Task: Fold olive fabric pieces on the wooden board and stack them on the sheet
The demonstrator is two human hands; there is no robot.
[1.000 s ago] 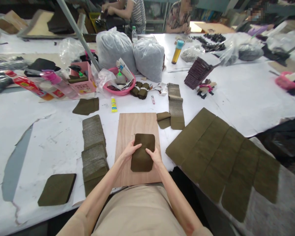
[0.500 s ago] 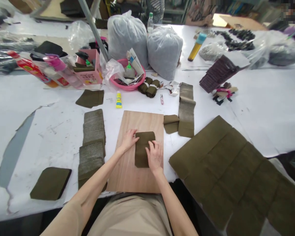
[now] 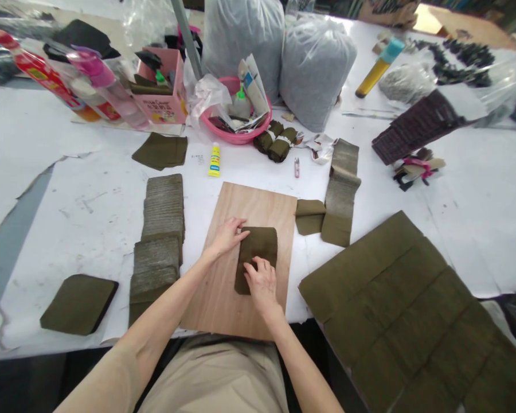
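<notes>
An olive fabric piece (image 3: 260, 244) lies flat on a wooden board (image 3: 210, 292) in front of me. My left hand (image 3: 229, 236) is at its upper left edge, fingers apart, the fingertips touching the edge. Over the lower middle of the piece rests my right hand (image 3: 262, 281), its fingers bent and spread on the cloth. Left of the board is a long overlapping row of olive pieces (image 3: 163, 206). To the right, a folded olive piece (image 3: 310, 217) touches an olive strip (image 3: 341, 189).
An olive stack (image 3: 79, 304) sits at the lower left, and large olive sheets (image 3: 413, 321) at the lower right. Behind the board are a yellow tube (image 3: 214, 160), small pink snips (image 3: 296, 167), a pink basket (image 3: 236, 137) and white bags (image 3: 316, 69). A grey pole (image 3: 187, 40) rises behind.
My right hand has slid down and left across the fabric piece, which now tilts slightly. My left hand stays at its upper left edge. The camera view has shifted.
</notes>
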